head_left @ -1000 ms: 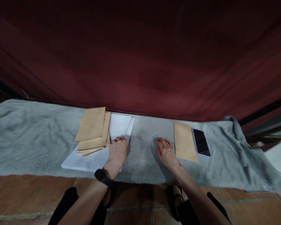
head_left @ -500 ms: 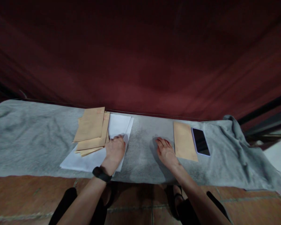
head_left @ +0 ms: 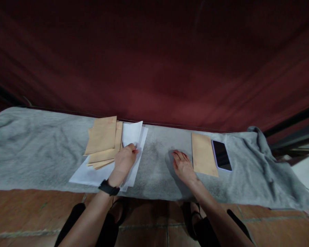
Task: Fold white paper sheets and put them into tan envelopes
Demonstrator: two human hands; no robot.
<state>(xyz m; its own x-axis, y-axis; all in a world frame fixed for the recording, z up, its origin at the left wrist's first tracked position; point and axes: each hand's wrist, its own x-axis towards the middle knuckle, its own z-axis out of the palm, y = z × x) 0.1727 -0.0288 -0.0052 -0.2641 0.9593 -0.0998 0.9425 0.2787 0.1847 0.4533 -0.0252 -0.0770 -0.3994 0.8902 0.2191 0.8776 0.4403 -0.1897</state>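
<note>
My left hand point(head_left: 125, 160), with a black band at the wrist, pinches the top white paper sheet point(head_left: 132, 133) and lifts its edge off the white paper stack point(head_left: 89, 174). Several brown envelopes point(head_left: 103, 142) lie fanned on the left part of that stack. My right hand point(head_left: 183, 166) rests flat and open on the grey cloth point(head_left: 36, 147), just left of a single brown envelope point(head_left: 203, 154). A dark phone point(head_left: 221, 155) lies beside that envelope on its right.
The grey cloth covers a long low surface in front of a dark red curtain point(head_left: 154, 68). Brown floor tiles point(head_left: 28, 216) lie below, with my dark-clad legs point(head_left: 74, 223) near the bottom edge. White paper point(head_left: 307, 171) shows at far right.
My left hand moved up from lying flat on the white stack and took hold of the top sheet, whose edge now curls up. The right hand has stayed in place.
</note>
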